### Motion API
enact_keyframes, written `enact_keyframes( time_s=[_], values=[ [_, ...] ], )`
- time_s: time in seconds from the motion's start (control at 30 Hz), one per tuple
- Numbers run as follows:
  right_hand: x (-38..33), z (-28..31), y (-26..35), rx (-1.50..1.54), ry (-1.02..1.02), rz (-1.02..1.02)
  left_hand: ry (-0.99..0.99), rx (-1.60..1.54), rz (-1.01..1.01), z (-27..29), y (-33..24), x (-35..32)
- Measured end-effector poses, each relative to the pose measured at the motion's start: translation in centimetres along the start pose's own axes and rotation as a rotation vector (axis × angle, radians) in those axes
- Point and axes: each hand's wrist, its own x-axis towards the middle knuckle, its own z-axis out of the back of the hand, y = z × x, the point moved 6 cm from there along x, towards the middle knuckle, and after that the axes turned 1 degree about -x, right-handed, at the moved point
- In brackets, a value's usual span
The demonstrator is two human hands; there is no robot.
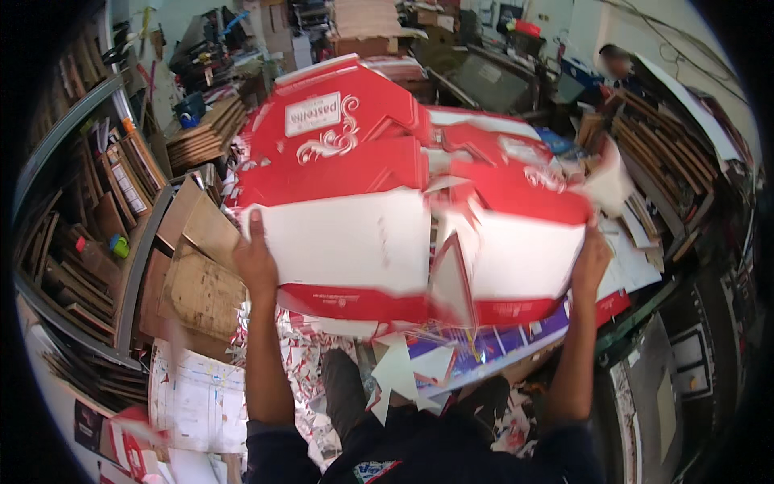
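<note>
Red-and-white card sheets span both hands, partly hiding the purple printed sheet below. Left hand grips their left edge, thumb on top, remaining fingers hidden. Right hand holds the right edge; fingertips blurred. Torn middle portion smeared.

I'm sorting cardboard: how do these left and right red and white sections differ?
The left red and white cardboard section has a wider white panel than the right red and white cardboard section. The left section looks sharper, the right section blurrier. The left hand holds the left section, the right hand the right section. Both have pale swirls.
</note>
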Motion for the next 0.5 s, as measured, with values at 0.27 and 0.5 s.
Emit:
enact_keyframes(
  time_s=[0.27, 0.5],
  values=[
    [-1.8, -1.0, 1.3, -0.205, -0.047, 0.135, -0.018, -0.007, -0.248, -2.1, -1.7, -2.8],
    [-2.1, 1.4, -2.6, -0.184, 0.028, -0.170, 0.059, -0.033, -0.011, -0.9, 7.8, -2.3]
  ],
)
